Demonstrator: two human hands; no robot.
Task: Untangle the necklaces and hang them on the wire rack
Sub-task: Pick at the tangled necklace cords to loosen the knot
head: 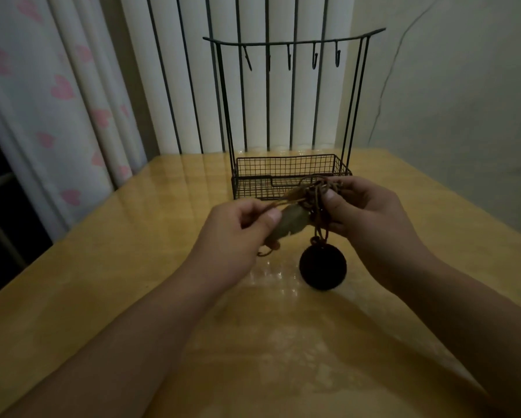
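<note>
Your two hands hold the tangled necklaces (313, 194) up above the yellow surface (108, 267), just in front of the wire rack (286, 116). The knot of brown cords bunches between your hands, and from it the cords run down and slightly toward you. A round dark pendant (323, 266) hangs at their lower end, low over the surface; you cannot tell whether it touches. A pale, elongated pendant (289, 222) lies slantwise, its long axis running from upper right to lower left, with its lower end tucked under your left hand (238, 227).

Your left grip pinches a strand of cord between thumb and forefinger, drawn out leftward from the knot. Your right hand (364, 209) curls its fingers round the knot itself, the thumb pressed on the cords.

The rack's mesh basket (286, 167) at its base holds nothing you can make out, and the hooks (289, 58) along its top bar are bare.
</note>
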